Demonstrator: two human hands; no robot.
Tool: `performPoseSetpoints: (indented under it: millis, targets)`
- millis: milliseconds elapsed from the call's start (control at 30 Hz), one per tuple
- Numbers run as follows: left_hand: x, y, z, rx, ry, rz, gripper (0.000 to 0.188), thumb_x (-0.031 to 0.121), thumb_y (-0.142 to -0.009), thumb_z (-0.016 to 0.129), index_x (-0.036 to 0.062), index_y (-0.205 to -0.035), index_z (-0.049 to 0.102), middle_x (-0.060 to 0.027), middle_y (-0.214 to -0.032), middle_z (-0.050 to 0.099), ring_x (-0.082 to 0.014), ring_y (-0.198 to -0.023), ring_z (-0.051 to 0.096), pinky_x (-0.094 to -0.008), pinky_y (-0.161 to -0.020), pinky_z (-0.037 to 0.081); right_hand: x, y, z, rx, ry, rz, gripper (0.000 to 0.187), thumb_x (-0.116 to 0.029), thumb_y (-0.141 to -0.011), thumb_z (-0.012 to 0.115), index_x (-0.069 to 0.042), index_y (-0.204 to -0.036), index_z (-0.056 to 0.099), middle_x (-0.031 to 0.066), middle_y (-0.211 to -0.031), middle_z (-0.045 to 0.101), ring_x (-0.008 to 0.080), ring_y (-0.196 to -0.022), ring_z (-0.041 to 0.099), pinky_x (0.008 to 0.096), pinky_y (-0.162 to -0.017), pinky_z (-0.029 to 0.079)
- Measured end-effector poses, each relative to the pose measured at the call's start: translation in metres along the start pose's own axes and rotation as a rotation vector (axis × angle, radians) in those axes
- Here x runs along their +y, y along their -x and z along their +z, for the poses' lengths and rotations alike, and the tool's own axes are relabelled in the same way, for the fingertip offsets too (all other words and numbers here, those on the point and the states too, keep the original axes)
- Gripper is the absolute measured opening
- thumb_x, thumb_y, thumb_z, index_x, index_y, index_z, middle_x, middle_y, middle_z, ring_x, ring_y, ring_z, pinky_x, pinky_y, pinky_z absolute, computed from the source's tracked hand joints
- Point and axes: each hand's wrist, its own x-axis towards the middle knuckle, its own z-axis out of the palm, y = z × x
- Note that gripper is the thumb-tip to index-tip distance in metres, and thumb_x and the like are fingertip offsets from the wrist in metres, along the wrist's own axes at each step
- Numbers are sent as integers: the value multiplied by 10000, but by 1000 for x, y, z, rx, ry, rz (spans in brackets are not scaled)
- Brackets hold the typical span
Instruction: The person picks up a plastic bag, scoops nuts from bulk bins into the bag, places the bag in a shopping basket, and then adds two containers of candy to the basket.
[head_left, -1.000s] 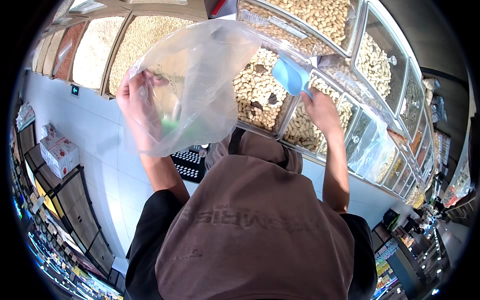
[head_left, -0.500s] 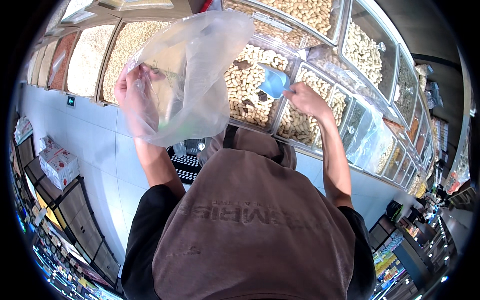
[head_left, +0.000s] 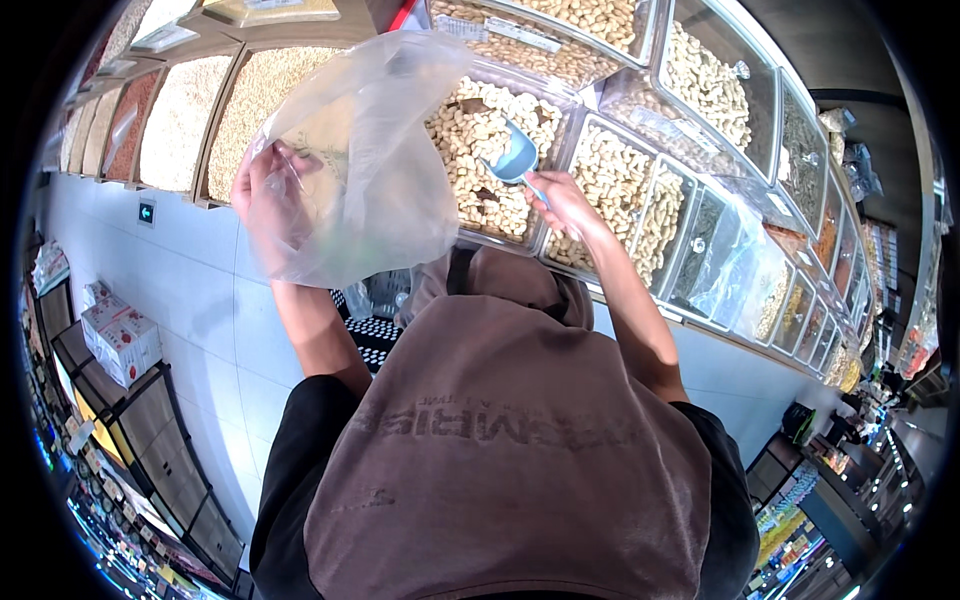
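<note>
Shows, left of the left hand (head_left: 272, 188), wood-coloured bins (head_left: 217, 125) holding reddish-brown grain (head_left: 128, 130), white grain (head_left: 183, 115) and, closest, tan grain (head_left: 265, 85), all fine-textured. Pinches a clear bag (head_left: 390, 190) with the left hand, fingers closed on thin, crinkled plastic, its rounded bulk spread between the hands. Includes, just left of the right hand (head_left: 565, 205), a clear-walled bin (head_left: 498, 240) of pale, knobbly nuts (head_left: 465, 150) with dark patches. Grips a blue scoop (head_left: 518, 157) there by its handle in the right hand, apart from the left; has its smooth, curved bowl at the nuts. Displays more long nuts (head_left: 608, 165) just beyond the right hand, a lidded clear box (head_left: 760, 110) of nuts farther off, and crumpled clear plastic (head_left: 745, 270) rightmost.
</note>
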Motion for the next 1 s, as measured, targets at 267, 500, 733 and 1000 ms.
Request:
performPoseSetpoints:
  millis: [267,500,733,1000]
  targets:
    - [19,13,28,-54,-15,-8,171,108,-974,540,-52,-979,600,-76,-849,586,-174,-729,563,-338,-714,487,22,59,-13,-32,-128,-60,337,-336,-1001,546,-23,-880,579,-15,-597,443,39,-392,295,225,-344,183]
    - [-4,27,99,-296,-184,-64,209,141,-992,531,7,-905,666,-23,-735,620,-82,-645,552,-205,-589,426,20,118,-66,3,-69,-201,303,-279,-990,569,7,-933,652,-18,-512,460,34,-343,296,212,-337,198]
    - [-46,41,122,-442,-211,-107,266,191,-995,553,4,-831,646,32,-751,597,-22,-692,487,-199,-638,382,-20,205,-127,140,32,-347,300,-236,-979,565,-5,-844,700,-5,-455,486,45,-310,305,203,-315,193]
    - [-54,53,135,-573,-227,-106,249,163,-967,568,10,-777,616,24,-708,579,-38,-656,491,-218,-607,386,-111,284,-140,56,219,-419,388,-291,-991,559,51,-872,699,42,-461,521,36,-281,314,186,-302,219]
